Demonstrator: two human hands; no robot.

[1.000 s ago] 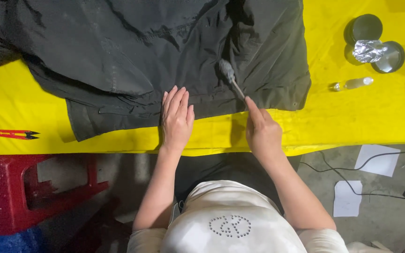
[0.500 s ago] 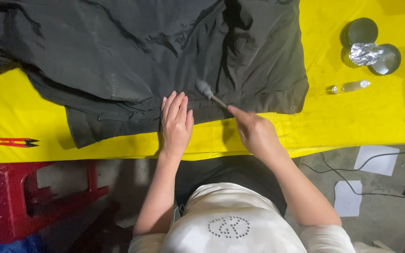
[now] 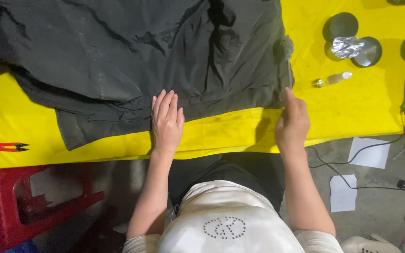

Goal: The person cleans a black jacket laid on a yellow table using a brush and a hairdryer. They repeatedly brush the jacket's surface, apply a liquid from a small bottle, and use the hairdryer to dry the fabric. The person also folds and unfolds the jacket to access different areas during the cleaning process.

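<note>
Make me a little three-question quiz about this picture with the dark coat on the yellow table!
1. True or false: the left hand lies flat on the dark coat.
2. What does the right hand hold? A) small brush B) red snips C) hair dryer
3. Fill in: the red snips lie on the ______ table cover.

Key: 1 true. 2 A, the small brush, its head at the coat's right edge. 3 yellow.
</note>
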